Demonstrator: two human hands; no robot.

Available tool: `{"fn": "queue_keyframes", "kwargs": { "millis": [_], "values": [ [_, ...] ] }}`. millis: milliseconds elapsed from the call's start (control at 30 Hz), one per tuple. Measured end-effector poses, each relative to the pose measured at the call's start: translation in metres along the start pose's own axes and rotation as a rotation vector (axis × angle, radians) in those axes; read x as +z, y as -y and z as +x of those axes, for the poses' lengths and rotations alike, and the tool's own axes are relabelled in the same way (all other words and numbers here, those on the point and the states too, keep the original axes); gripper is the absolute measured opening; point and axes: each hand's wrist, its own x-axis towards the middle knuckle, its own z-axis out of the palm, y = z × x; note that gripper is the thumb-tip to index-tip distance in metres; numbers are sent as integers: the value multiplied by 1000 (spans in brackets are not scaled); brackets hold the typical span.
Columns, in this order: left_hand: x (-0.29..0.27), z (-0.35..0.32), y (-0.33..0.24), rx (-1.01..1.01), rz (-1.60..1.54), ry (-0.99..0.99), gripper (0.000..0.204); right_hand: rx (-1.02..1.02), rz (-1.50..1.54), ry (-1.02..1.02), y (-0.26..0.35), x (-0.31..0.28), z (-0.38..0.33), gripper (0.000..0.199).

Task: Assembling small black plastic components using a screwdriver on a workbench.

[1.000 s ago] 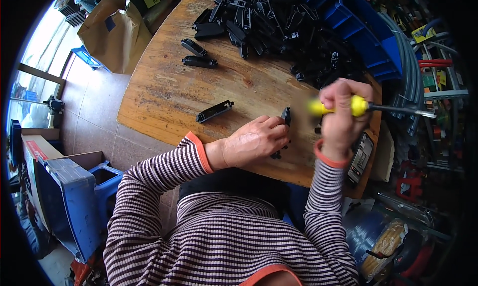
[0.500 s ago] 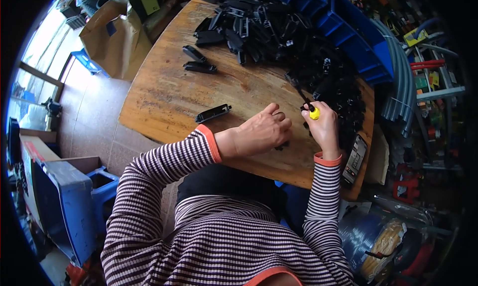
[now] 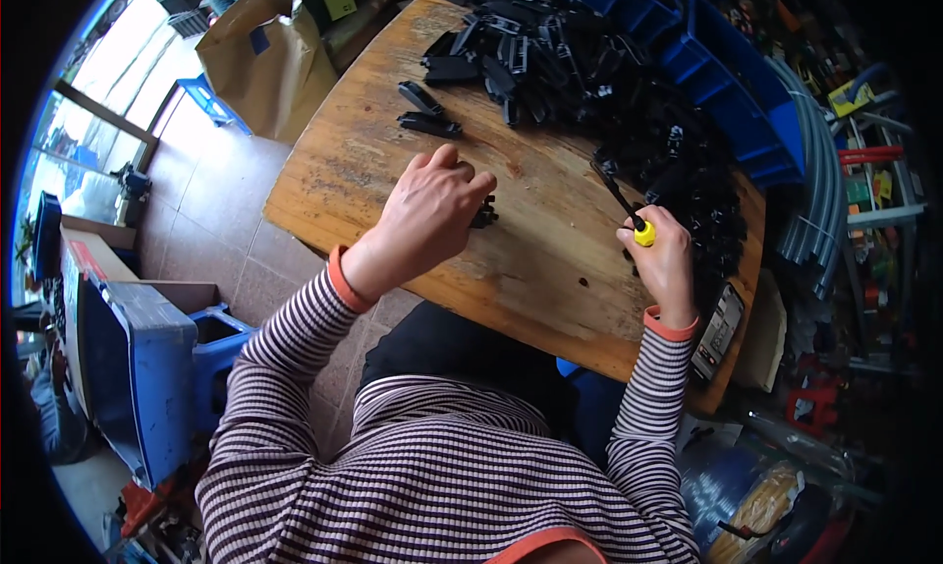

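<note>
Wooden worktable [image 3: 373, 171] over tiled floor [image 3: 211, 186]; left hand [image 3: 427, 215] fingers curled on a black part [image 3: 483, 212], right hand [image 3: 666, 259] clamped round a yellow-handled screwdriver [image 3: 629, 215].

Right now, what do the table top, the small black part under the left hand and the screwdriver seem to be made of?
Table top: likely unfinished wood or plywood; visible grain, worn stains, matte.
Small black part at the left hand: probably moulded plastic; uniform dull black, though painted metal is possible.
Screwdriver in the right hand: a dark shaft, probably metal, with a glossy yellow handle, likely plastic.
</note>
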Motion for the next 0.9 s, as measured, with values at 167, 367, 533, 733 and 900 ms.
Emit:
{"fn": "queue_keyframes", "kwargs": {
  "millis": [167, 367, 533, 733, 900],
  "values": [
    [20, 40, -6, 191, -81, 166, 18, 87, 282, -92, 18, -4, -25, 20],
    [15, 78, 14, 185, -286, 41, 13, 10, 251, -154, 13, -2, -34, 20],
    [12, 88, 26, 206, -220, 101, 16, 57, 277, -127, 13, 3, -31, 12],
    [27, 107, 35, 364, -128, 201, 23, 23, 307, -137, 18, 5, -35, 15],
    [38, 95, 16, 362, -82, 162, 22, -23, 286, -235, 10, 1, -36, 16]
  ]
}}
